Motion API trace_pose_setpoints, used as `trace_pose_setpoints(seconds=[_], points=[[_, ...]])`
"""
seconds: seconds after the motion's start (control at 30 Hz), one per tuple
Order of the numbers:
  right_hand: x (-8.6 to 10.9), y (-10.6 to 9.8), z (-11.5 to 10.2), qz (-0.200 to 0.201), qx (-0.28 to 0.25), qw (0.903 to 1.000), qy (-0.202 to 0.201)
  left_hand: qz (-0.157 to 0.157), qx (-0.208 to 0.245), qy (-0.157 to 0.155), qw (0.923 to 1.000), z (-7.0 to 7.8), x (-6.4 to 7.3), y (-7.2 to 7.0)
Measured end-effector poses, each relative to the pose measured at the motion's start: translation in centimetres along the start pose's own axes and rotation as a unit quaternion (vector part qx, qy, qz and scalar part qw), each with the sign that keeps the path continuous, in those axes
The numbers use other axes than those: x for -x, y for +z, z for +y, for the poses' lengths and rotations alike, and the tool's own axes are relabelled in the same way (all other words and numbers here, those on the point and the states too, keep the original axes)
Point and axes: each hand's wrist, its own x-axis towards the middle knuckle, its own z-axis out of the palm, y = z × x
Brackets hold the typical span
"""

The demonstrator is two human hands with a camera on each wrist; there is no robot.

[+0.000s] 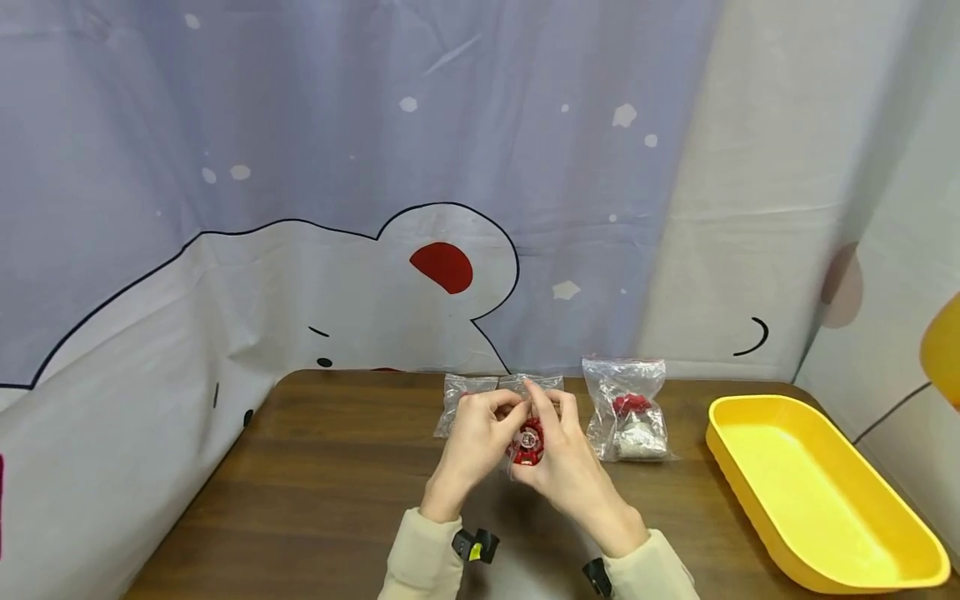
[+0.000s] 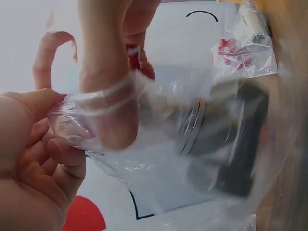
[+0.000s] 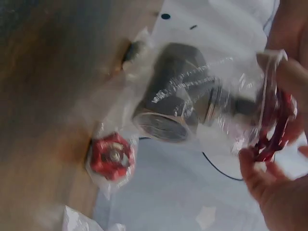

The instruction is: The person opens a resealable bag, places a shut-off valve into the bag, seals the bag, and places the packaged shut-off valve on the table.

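Between both hands is a clear plastic bag (image 2: 144,168) holding a dark valve (image 3: 178,86) with a red handwheel (image 1: 529,442). My left hand (image 1: 474,433) pinches the bag's edge between thumb and fingers. My right hand (image 1: 568,467) holds the red handwheel (image 3: 284,130), its thumb against the rim. In the left wrist view, one right finger (image 2: 115,130) lies behind or within the film; I cannot tell which. The valve's body hangs in the bag with its hexagonal end outward, off the table.
Another bagged item with a red part (image 1: 633,417) stands on the brown table (image 1: 330,467) right of the hands. More clear bags (image 1: 459,396) lie behind the hands. A yellow tray (image 1: 723,450) sits at the right edge. A printed curtain (image 1: 300,292) hangs behind the table.
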Motion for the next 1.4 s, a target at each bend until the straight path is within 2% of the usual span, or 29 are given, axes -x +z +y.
trace_pose_setpoints(seconds=[0.1,0.17,0.2,0.27,0.33,0.4,0.43,0.47,0.5,0.57,0.67,0.73,0.8,0.87,0.97,1.1,1.23,1.27,1.4], points=[[0.1,0.5,-0.1,0.017,0.011,0.9975,0.068,0.02,0.016,-0.003,0.9997,-0.1,-0.1,0.0],[0.2,0.7,0.0,-0.004,0.007,0.9907,0.136,0.032,0.02,-0.007,0.9993,-0.1,-0.1,0.1],[0.2,0.7,0.1,-0.028,-0.018,0.9844,0.173,0.037,0.023,-0.01,0.999,-0.2,-0.1,0.1],[0.2,0.6,0.3,-0.081,-0.095,0.963,0.239,0.047,0.023,-0.017,0.9985,-0.4,0.0,0.2],[0.1,0.5,0.7,-0.119,-0.199,0.9284,0.291,0.048,0.022,-0.024,0.9983,-0.6,0.0,0.3],[-0.1,0.4,1.1,-0.14,-0.305,0.8868,0.317,0.049,0.023,-0.029,0.9981,-0.8,0.1,0.4],[-0.2,0.3,1.3,-0.145,-0.344,0.8708,0.32,0.049,0.025,-0.033,0.9979,-0.8,0.1,0.4],[-0.2,0.1,1.6,-0.146,-0.372,0.8588,0.32,0.05,0.028,-0.037,0.9977,-0.8,0.1,0.4],[-0.3,0.0,1.8,-0.147,-0.395,0.8487,0.319,0.052,0.032,-0.042,0.9973,-0.8,0.1,0.4],[-0.5,-0.4,2.1,-0.153,-0.422,0.8352,0.318,0.058,0.039,-0.05,0.9963,-0.8,0.1,0.3],[-0.7,-0.9,2.4,-0.157,-0.436,0.8274,0.318,0.066,0.041,-0.063,0.995,-0.9,0.1,0.1],[-0.8,-1.1,2.4,-0.152,-0.436,0.8277,0.319,0.065,0.043,-0.072,0.9944,-1.0,0.1,0.0],[-0.9,-1.4,2.3,-0.135,-0.426,0.8344,0.322,0.059,0.05,-0.083,0.9936,-0.9,0.0,-0.1],[-0.9,-1.6,2.1,-0.11,-0.401,0.8508,0.321,0.048,0.058,-0.092,0.9929,-0.9,0.0,-0.2],[-1.0,-2.1,1.7,-0.068,-0.341,0.8808,0.321,0.034,0.059,-0.098,0.9929,-0.6,0.0,-0.4],[-1.3,-2.9,1.1,-0.022,-0.254,0.9164,0.309,0.036,0.049,-0.093,0.9938,-0.4,-0.1,-0.3],[-1.3,-3.4,0.7,0.003,-0.168,0.9417,0.291,0.042,0.045,-0.094,0.9937,-0.6,-0.1,-0.2],[-1.3,-3.4,0.7,0.005,-0.148,0.9462,0.288,0.041,0.044,-0.098,0.9934,-0.6,-0.1,-0.3],[-1.1,-3.5,0.8,-0.008,-0.097,0.9533,0.286,0.034,0.036,-0.112,0.9925,-0.7,0.1,-0.5]])
